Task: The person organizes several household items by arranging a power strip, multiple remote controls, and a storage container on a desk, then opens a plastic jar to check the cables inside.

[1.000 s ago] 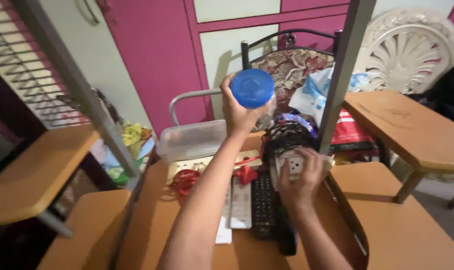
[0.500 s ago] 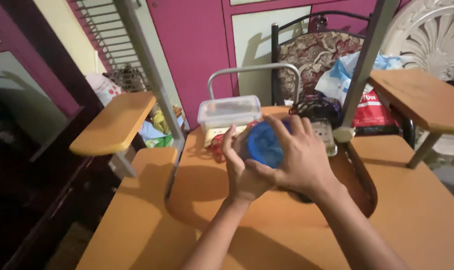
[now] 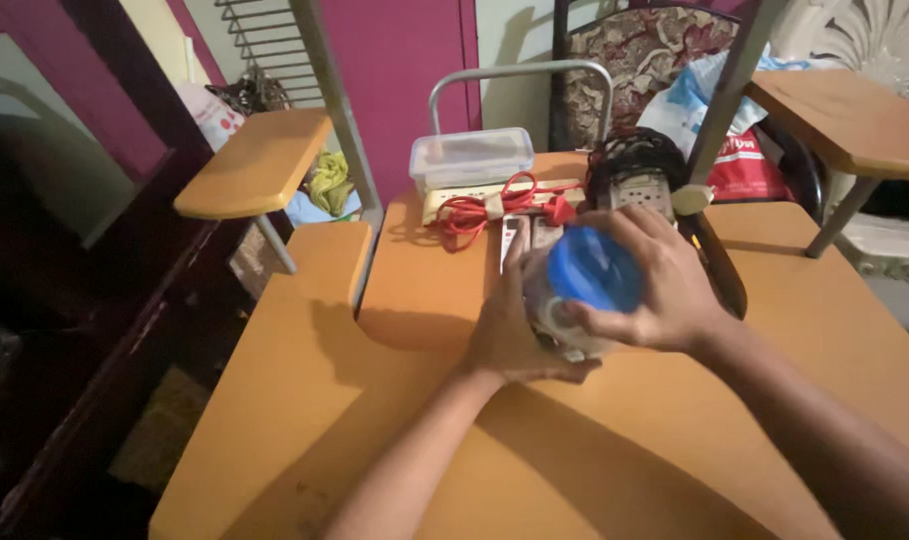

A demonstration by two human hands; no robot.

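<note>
Where both hands meet, orange wooden desk point(image 3: 394, 400), pink cupboards point(image 3: 394, 80) behind.

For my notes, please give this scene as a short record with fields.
left hand: left hand grips the side of the clear plastic jar
right hand: right hand covers the round blue lid
surface: orange wooden table
behind jar: red coiled cable; clear rectangular plastic box

Orange-brown wooden desk point(image 3: 394, 300) with clear lidded box point(image 3: 471, 157), red-corded power strip point(image 3: 484, 203), remotes point(image 3: 526, 236).
</note>
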